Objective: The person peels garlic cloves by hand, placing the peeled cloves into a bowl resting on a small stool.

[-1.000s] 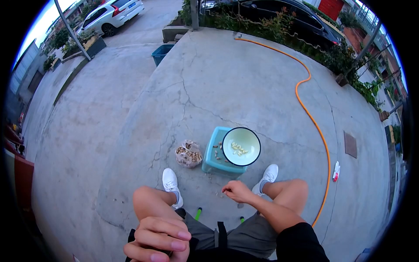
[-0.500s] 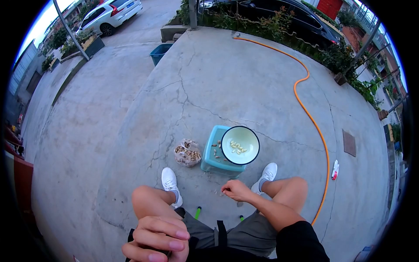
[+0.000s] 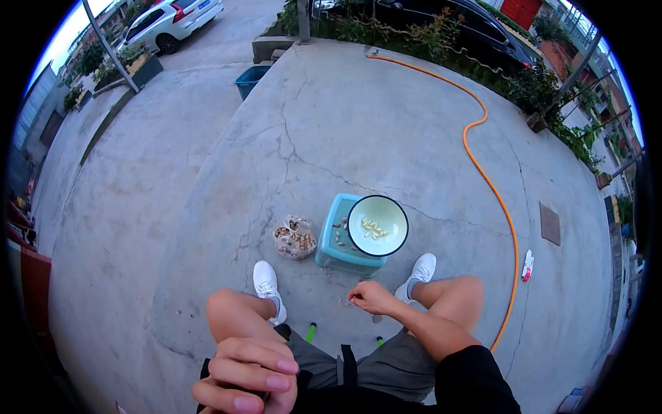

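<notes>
Close to the camera at the lower left is my left hand (image 3: 245, 376), its fingers curled; what lies inside them is hidden. My right hand (image 3: 372, 298) hangs between my knees, in front of the stool, with its fingers pinched together. Whatever they may hold is too small to make out. A light blue plastic stool (image 3: 331, 257) stands ahead of it. On the stool's right side, a pale bowl (image 3: 393, 238) with a dark rim holds several cream-coloured pieces (image 3: 373, 228). Small brownish pieces (image 3: 338, 234) lie on the stool top beside the bowl.
A clear plastic bag (image 3: 295, 238) of brown and whitish pieces sits left of the stool. An orange hose (image 3: 501, 200) winds along the concrete at right, near a small red-and-white packet (image 3: 527, 266). Further back are a teal bin (image 3: 251, 81) and parked cars (image 3: 169, 26).
The whole view has shifted slightly, so the stool, bowl and bag appear a little higher and further left. Both hands keep nearly the same pose.
</notes>
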`<state>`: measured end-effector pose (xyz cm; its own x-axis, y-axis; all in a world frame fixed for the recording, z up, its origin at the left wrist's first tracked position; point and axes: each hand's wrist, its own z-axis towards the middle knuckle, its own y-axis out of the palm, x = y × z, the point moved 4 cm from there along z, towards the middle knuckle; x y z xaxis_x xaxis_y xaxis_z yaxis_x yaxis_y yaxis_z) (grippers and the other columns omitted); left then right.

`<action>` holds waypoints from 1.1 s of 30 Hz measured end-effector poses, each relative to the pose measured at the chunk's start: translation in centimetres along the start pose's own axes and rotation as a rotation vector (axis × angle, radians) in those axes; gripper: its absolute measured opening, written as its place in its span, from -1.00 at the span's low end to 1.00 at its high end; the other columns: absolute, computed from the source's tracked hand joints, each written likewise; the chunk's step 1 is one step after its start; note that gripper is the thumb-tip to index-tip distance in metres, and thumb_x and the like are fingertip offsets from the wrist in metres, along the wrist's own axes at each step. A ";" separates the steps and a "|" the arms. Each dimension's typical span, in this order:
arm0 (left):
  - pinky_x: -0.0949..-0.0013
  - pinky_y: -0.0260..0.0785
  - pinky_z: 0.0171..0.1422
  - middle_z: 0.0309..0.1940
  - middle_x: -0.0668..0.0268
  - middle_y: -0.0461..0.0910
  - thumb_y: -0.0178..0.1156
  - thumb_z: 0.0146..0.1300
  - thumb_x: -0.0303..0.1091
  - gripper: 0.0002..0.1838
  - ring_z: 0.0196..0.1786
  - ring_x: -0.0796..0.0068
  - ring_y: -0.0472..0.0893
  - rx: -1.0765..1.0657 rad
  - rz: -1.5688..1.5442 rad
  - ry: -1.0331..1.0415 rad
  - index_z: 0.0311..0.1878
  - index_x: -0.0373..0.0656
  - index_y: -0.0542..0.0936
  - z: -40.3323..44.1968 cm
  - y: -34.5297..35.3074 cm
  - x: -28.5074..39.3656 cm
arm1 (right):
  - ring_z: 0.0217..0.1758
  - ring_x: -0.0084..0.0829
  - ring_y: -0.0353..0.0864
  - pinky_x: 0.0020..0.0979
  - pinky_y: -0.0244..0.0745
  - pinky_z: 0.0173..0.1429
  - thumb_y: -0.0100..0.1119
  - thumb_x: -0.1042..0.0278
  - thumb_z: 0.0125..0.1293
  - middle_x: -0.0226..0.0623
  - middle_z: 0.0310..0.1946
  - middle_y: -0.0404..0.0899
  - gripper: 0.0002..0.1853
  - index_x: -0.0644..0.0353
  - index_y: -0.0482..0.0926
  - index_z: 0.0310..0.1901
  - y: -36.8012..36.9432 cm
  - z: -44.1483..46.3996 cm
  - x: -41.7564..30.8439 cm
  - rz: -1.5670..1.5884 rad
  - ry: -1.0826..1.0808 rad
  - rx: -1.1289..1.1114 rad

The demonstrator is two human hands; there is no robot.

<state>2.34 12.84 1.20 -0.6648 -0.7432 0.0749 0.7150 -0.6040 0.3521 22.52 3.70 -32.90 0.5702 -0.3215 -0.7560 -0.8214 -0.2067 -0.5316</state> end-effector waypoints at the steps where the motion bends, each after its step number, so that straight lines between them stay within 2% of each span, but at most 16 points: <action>1: 0.15 0.51 -0.41 0.04 -0.01 0.38 -0.23 0.47 0.30 -0.22 -0.27 0.09 0.53 -0.004 -0.001 -0.009 0.51 -0.11 0.16 0.0 -0.1 0.0 | -0.17 -0.07 0.64 -0.16 0.53 -0.06 0.20 0.28 0.25 -0.07 -0.30 0.65 -0.76 0.20 0.71 -0.15 -0.1 0.2 0.1 0.000 0.001 0.003; 9: 0.13 0.51 -0.41 0.04 -0.01 0.40 -0.22 0.47 0.29 -0.23 -0.27 0.08 0.54 -0.007 -0.007 0.006 0.49 -0.11 0.18 0.0 -0.3 0.1 | -0.26 -0.03 0.67 -0.15 0.56 -0.12 0.17 0.33 0.22 -0.03 -0.36 0.68 -0.77 0.22 0.71 -0.18 -0.3 -0.3 -0.5 -0.016 -0.054 0.062; 14: 0.14 0.52 -0.43 0.03 0.00 0.41 -0.28 0.48 0.29 -0.24 -0.26 0.08 0.53 -0.082 0.003 -0.119 0.51 -0.08 0.17 0.8 -0.3 0.6 | -0.28 -0.03 0.66 -0.14 0.53 -0.15 0.17 0.32 0.22 -0.03 -0.36 0.67 -0.78 0.22 0.70 -0.18 0.1 0.1 -0.4 0.056 -0.047 0.001; 17: 0.14 0.52 -0.42 0.04 0.01 0.40 -0.28 0.47 0.29 -0.24 -0.23 0.09 0.53 -0.013 0.006 -0.036 0.53 -0.04 0.16 0.4 -0.3 0.5 | -0.28 -0.03 0.65 -0.13 0.52 -0.16 0.18 0.31 0.23 -0.04 -0.36 0.67 -0.78 0.22 0.70 -0.19 -0.1 0.2 -0.3 0.035 -0.040 -0.006; 21: 0.15 0.53 -0.41 0.05 0.01 0.40 -0.27 0.47 0.29 -0.24 -0.19 0.09 0.53 -0.046 0.014 -0.078 0.54 -0.03 0.14 0.7 -0.6 0.8 | -0.26 -0.03 0.66 -0.14 0.52 -0.14 0.20 0.29 0.23 -0.03 -0.35 0.68 -0.78 0.23 0.70 -0.20 -0.1 0.1 -0.6 -0.013 0.026 -0.043; 27: 0.11 0.52 -0.37 0.06 0.02 0.39 -0.28 0.48 0.29 -0.23 -0.19 0.08 0.53 -0.032 0.030 -0.067 0.54 -0.06 0.13 0.9 -0.7 0.8 | -0.23 -0.03 0.66 -0.14 0.52 -0.12 0.21 0.28 0.24 -0.04 -0.33 0.68 -0.78 0.22 0.70 -0.18 0.2 0.3 -0.3 -0.018 -0.031 -0.034; 33: 0.11 0.51 -0.33 0.08 0.02 0.38 -0.28 0.48 0.29 -0.22 -0.18 0.08 0.53 -0.023 0.019 -0.016 0.54 -0.09 0.13 0.7 -0.8 0.4 | -0.26 0.00 0.65 -0.12 0.53 -0.13 0.19 0.29 0.24 -0.03 -0.35 0.68 -0.77 0.22 0.70 -0.17 0.1 0.2 -0.4 -0.035 0.001 -0.048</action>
<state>1.32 13.26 1.62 -0.6547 -0.7497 0.0966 0.7320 -0.5968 0.3287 22.18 3.99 -32.75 0.5982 -0.3147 -0.7370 -0.8010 -0.2622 -0.5382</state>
